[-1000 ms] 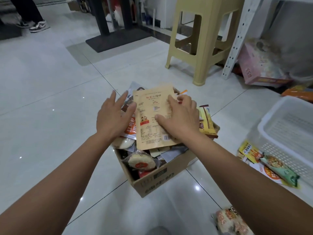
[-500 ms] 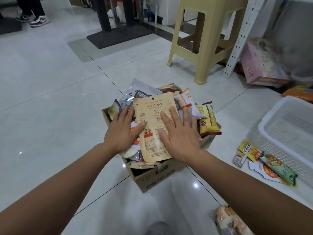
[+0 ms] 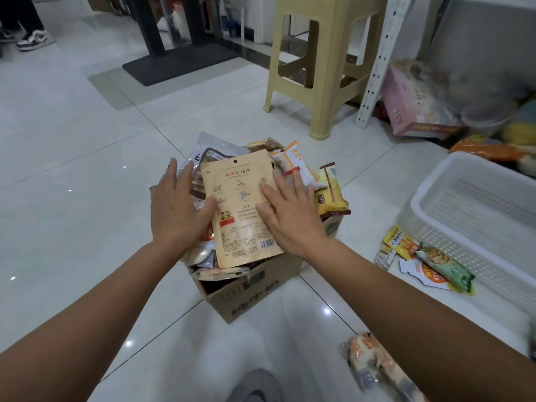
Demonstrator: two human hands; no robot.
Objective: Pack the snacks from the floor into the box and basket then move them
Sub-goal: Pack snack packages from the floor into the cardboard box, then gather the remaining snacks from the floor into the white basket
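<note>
Both hands lie flat with straight fingers and hold nothing. The left hand [image 3: 177,210] presses on the pile just beside the flat tan paper snack pouch [image 3: 240,210], and the right hand [image 3: 290,216] presses on the pouch itself. That pouch sits on top of a heap of snacks in the small brown cardboard box [image 3: 252,294], which looks too full. A hard push could make the yellow crinkly packets [image 3: 332,195] hanging over the right edge slide out onto the shiny white tile floor [image 3: 87,169]. More bright packets [image 3: 435,265] lie on the floor against the white plastic basket [image 3: 432,178].
</note>
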